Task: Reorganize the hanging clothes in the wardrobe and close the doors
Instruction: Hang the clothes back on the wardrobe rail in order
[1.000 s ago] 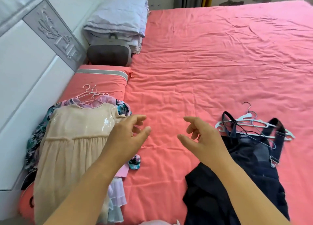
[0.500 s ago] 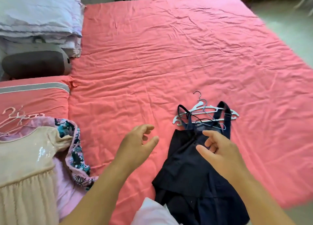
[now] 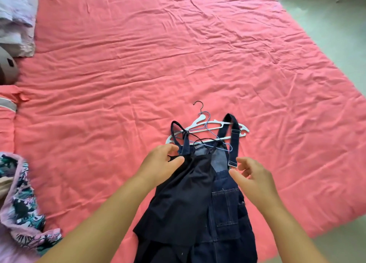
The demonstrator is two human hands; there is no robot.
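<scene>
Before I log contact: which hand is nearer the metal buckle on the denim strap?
Right. The right hand has fingertips beside the buckle; the left hand is across the dark top, at its left edge.

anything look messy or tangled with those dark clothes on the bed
Yes. The white hanger and blue wire hanger lie crossed, with the black top and its thin straps overlapping the denim overalls. The left hand touches the top's edge.

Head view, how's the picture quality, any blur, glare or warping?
Head view: even, soft daylight, no hard shadows or glare; the hangers and dark clothes at centre read sharp; the left hand and right hand look slightly soft; wide-angle bending curves the bed edge, and the corners smear.
</scene>
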